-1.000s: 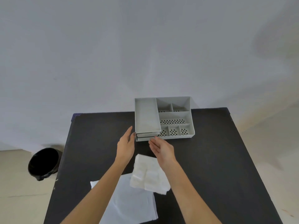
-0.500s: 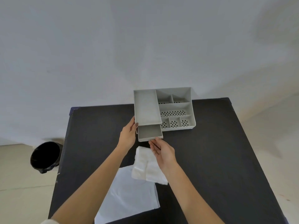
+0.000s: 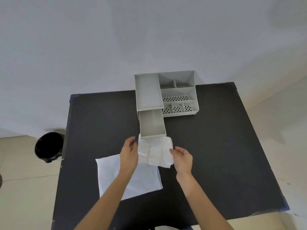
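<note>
A grey desk organizer (image 3: pixel 178 92) stands at the far edge of the black table (image 3: pixel 216 146). Its lower left drawer (image 3: pixel 152 125) is pulled out toward me and looks empty. A folded white cloth (image 3: pixel 156 152) lies just in front of the drawer, its far edge at the drawer's front. My left hand (image 3: pixel 130 152) grips the cloth's left edge with curled fingers. My right hand (image 3: pixel 182 157) pinches its right edge with the fingertips.
A flat white sheet (image 3: pixel 131 178) lies on the table under the cloth's near side and my left forearm. A black bin (image 3: pixel 48 146) stands on the floor left of the table. A pale wall rises behind the organizer.
The drawer has slid far out of the organizer. My left hand left the organizer's side and my right hand let go of the drawer front; both now hold the folded cloth.
</note>
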